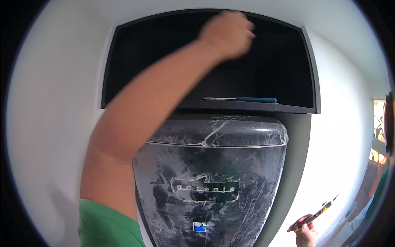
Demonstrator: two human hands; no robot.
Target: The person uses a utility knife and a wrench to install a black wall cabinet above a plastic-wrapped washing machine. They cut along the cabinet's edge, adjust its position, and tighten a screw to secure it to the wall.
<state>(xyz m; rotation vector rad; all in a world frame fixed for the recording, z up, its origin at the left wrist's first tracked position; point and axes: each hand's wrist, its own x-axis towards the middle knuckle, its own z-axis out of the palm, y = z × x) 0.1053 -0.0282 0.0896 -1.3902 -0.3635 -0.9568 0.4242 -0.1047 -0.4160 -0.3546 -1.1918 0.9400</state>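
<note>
My left arm reaches up across the view, and my left hand [231, 33] is closed near the top edge of the black cabinet opening [144, 49]. Its fingers curl in a fist; whatever they may hold is hidden. Low on the right, my right hand [306, 234] grips a yellow and black utility knife [316, 215], its blade tip pointing up and to the right. On the cabinet's lower ledge lies a thin tool with a blue handle and metal shaft, like a screwdriver [256, 100].
Below the cabinet stands a dark refrigerator [164, 164] with rounded edges, covered in wrinkled clear film. A small blue and white sticker [200, 227] is on its front. White walls [53, 103] flank the niche. At the far right, part of another person in green [377, 193] shows.
</note>
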